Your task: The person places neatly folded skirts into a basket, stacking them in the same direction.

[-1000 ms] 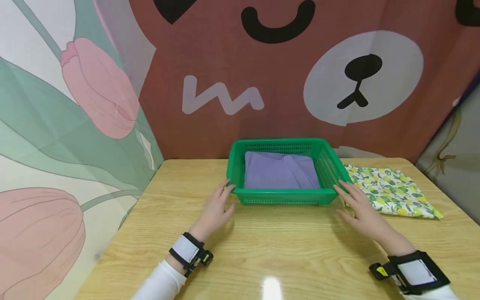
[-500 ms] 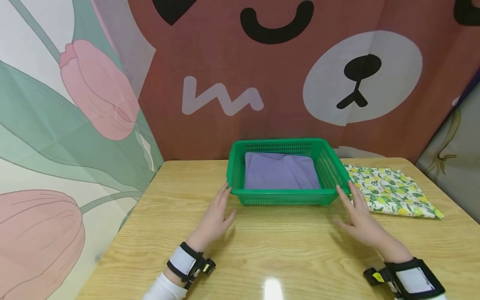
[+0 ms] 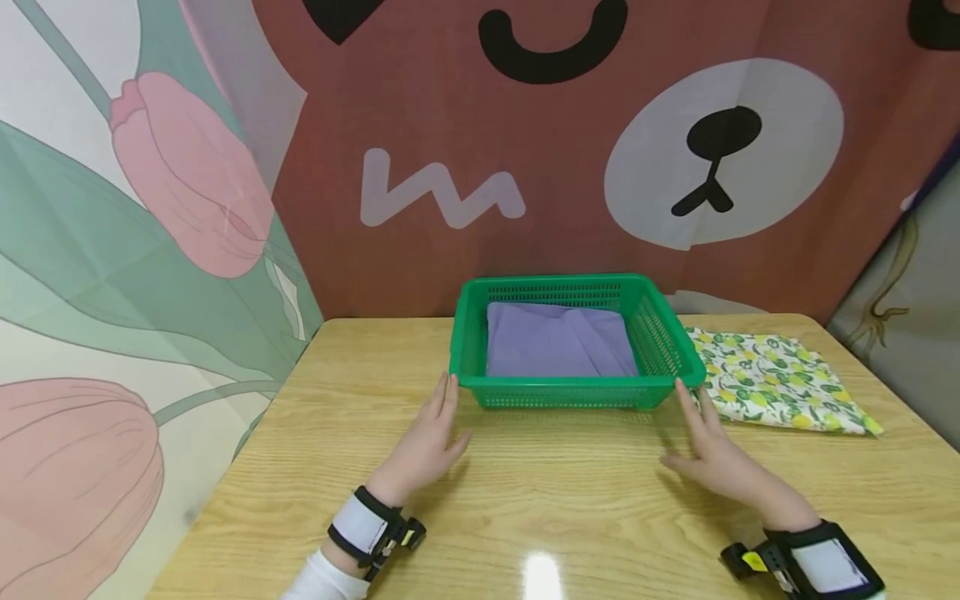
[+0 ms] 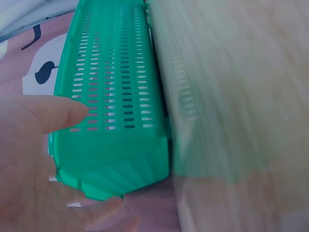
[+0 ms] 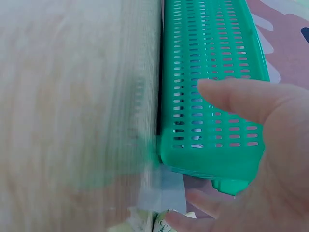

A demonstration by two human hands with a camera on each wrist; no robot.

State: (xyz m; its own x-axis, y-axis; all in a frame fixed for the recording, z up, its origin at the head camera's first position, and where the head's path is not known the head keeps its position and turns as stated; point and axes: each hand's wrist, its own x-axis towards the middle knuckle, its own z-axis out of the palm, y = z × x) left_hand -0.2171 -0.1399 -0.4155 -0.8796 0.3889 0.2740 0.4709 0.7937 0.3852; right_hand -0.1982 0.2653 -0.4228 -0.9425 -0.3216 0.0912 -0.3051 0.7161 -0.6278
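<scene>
Basket at 12 o'clock on table

Nearest are the left camera and right camera, strapped to the wrists. Beyond them, the left hand is at the basket's 8 o'clock corner, the right hand at its 4 o'clock; both are released, fingers straight, though whether they touch it cannot be told. Purple cloth lies inside the basket; lemon-print cloth lies flat at its 3 o'clock. Behind hangs a bear backdrop.

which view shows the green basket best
The head view: it shows the green basket from above, nearly whole, with the purple cloth inside. Both wrist views show mainly its slotted front wall, up close.
</scene>
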